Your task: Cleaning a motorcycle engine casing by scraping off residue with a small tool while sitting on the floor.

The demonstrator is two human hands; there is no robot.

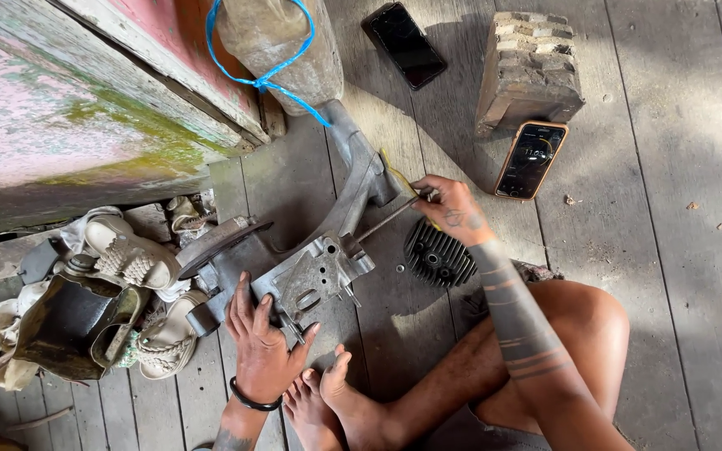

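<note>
Left hand [262, 347] spread flat on grey cast-metal engine casing [315, 271] lying on grey wooden floorboards [670, 250] — right hand [453, 209] pinching thin dark metal rod [386, 221]. Likely heavy, rigid, greasy — best held by flat flange.

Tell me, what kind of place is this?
Probably a home porch used as a makeshift repair spot: a weathered plank floor, sandals piled by a peeling wall, and an engine casing worked on the floor.

Two phones [404, 43] [531, 159], one finned cylinder head [439, 255], one wooden block [530, 68]
</note>
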